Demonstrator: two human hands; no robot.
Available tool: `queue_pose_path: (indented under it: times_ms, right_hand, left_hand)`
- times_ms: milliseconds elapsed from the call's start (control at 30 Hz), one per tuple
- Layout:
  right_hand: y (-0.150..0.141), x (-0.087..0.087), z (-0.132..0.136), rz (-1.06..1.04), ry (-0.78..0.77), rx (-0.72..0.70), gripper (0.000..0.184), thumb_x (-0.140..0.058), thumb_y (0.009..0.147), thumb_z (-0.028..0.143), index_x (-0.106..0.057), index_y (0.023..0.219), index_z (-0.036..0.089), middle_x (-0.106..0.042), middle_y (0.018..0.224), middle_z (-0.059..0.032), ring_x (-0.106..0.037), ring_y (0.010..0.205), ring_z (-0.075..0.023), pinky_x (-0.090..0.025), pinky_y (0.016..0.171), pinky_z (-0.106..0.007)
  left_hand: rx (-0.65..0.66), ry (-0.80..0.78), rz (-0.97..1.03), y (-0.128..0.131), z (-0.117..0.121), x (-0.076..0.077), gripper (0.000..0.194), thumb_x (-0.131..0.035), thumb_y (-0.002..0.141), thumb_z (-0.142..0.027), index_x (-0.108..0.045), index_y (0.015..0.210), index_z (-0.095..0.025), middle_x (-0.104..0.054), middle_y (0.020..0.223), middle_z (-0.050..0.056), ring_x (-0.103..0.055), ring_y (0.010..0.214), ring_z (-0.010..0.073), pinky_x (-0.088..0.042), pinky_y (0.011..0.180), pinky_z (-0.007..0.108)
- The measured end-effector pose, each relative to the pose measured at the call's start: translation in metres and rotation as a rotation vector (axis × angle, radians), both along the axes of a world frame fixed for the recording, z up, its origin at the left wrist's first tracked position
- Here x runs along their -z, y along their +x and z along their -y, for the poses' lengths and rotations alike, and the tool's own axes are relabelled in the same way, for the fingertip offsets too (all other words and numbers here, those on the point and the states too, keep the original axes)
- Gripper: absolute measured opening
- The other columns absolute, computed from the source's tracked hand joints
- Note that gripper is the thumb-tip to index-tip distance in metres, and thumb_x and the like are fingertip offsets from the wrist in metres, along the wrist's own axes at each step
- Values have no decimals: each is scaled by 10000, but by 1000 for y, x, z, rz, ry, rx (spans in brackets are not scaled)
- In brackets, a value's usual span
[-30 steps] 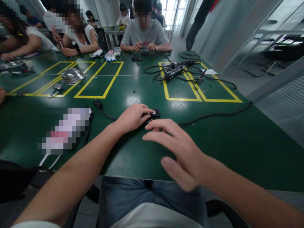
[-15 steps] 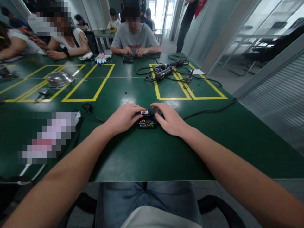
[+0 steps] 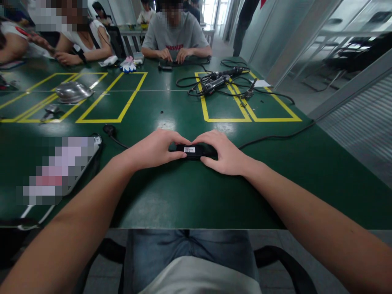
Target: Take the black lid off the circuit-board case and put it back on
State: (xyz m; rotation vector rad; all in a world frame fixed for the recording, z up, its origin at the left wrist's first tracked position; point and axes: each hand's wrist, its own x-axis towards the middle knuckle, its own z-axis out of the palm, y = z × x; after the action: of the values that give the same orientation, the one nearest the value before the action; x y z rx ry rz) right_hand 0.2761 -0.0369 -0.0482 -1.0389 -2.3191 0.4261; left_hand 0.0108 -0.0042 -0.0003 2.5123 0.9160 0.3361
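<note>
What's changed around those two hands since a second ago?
The right hand, then raised apart, has moved forward and now curls around the right end of the black cover. That cover, then behind exposed electronics, has come nearer and hides them. The left hand still holds it. The metal dish and black plug stayed put.

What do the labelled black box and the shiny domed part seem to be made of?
Black box: probably plastic, dark and fairly matt, judging by its even colour. Domed part: likely polished metal, silvery, with bright reflections.
</note>
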Motion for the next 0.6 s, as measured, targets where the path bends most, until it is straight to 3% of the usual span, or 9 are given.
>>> queue_pose_path:
  times_ms: [200,600]
  right_hand:
    - [-4,-4,2,37,-14,40,267,-705,952,400,-764,1162,245,-793,1198,-121,-685,1138,-365,-495,1045,-566]
    - [-4,1,2,27,11,44,238,-751,954,399,-775,1123,233,-797,1159,-121,-694,1090,-348,-525,1009,-542]
  left_hand:
    - [-5,33,-16,3,2,5,369,-720,955,-341,-819,1295,-239,-852,1206,58,-785,1068,258,-579,999,358]
    - [-18,89,-87,8,1,14,412,-782,954,-374,-793,1327,-201,-820,1153,92,-764,1024,270,-559,941,368]
